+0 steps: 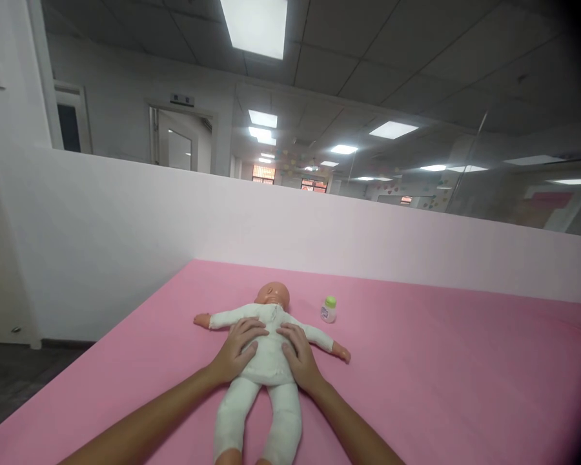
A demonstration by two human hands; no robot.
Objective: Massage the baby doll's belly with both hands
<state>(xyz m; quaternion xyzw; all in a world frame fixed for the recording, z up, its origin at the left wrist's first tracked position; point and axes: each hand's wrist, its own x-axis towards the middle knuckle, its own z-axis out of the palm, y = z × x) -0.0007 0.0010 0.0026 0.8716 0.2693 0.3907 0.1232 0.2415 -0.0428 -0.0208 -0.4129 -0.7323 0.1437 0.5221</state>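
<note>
A baby doll (271,355) with a white cloth body lies stretched out on the pink tabletop, its arms spread to both sides. Its bare head (275,294) points away from me, and its face does not show. My left hand (237,349) rests flat on the left side of the doll's torso, fingers extended. On the right side of the torso lies my right hand (300,355), also flat with its fingers apart. Neither hand grips anything. Past the doll's right arm stands a small clear bottle (328,311) with a green cap, upright and apart from both hands.
The pink table (445,387) spreads wide to the right and borders a low white wall (319,229) at the back. Glass panels rise above that wall. A door (4,258) stands at the far left, beyond the table's edge. Something small and blurred shows at the far right edge.
</note>
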